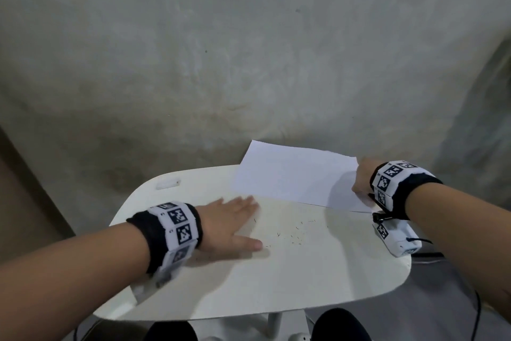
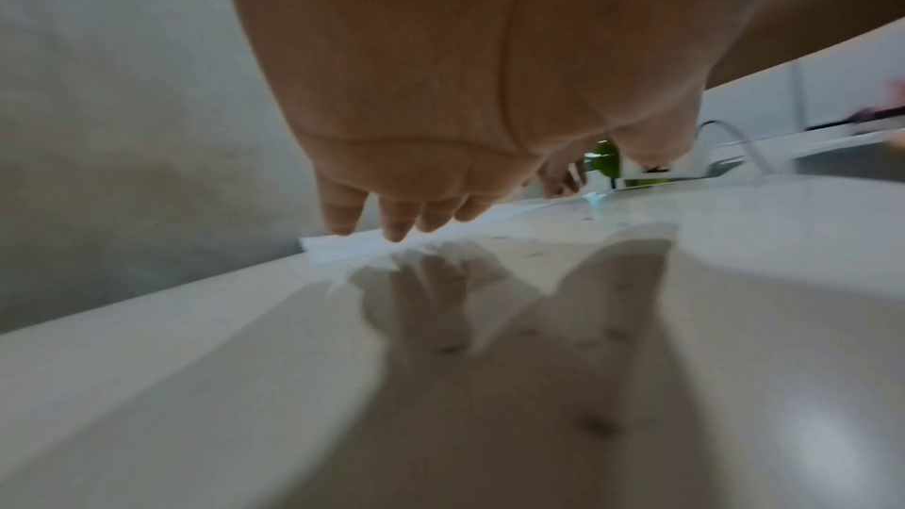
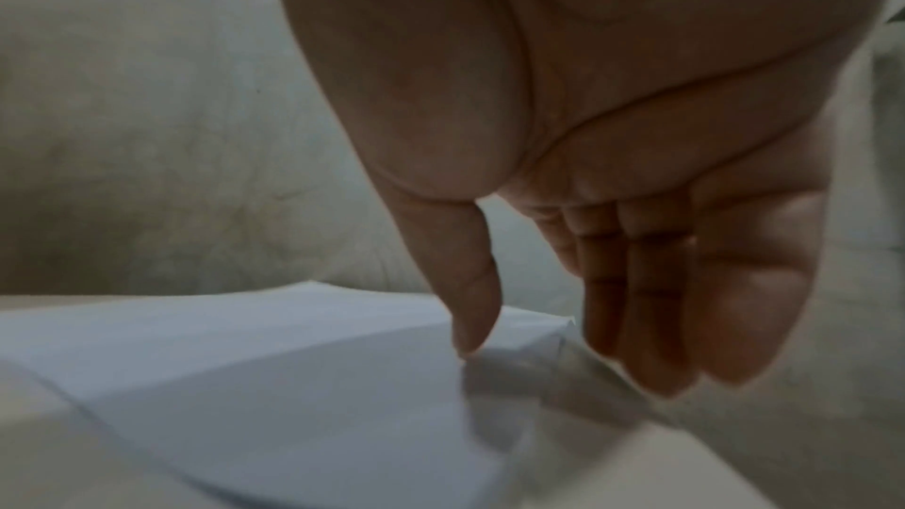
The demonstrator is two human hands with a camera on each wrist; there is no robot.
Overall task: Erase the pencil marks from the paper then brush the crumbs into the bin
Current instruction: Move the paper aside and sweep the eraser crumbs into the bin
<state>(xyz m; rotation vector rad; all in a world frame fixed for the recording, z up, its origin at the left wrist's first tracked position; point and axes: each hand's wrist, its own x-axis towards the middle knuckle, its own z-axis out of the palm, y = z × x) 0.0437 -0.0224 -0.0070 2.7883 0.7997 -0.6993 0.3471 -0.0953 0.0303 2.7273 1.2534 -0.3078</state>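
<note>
The left hand (image 1: 229, 219) lies flat with fingers straight on the white worktop (image 1: 276, 285), dark eraser crumbs (image 1: 293, 232) scattered just to its right, nearer it than the right hand (image 1: 362, 177), whose thumb and fingers pinch the paper (image 1: 290, 174) at its right edge.

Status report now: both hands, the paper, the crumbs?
Left hand flat on table, open. Right hand pinches paper by its right edge. Crumbs scattered on table between hands. No bin in view.
</note>
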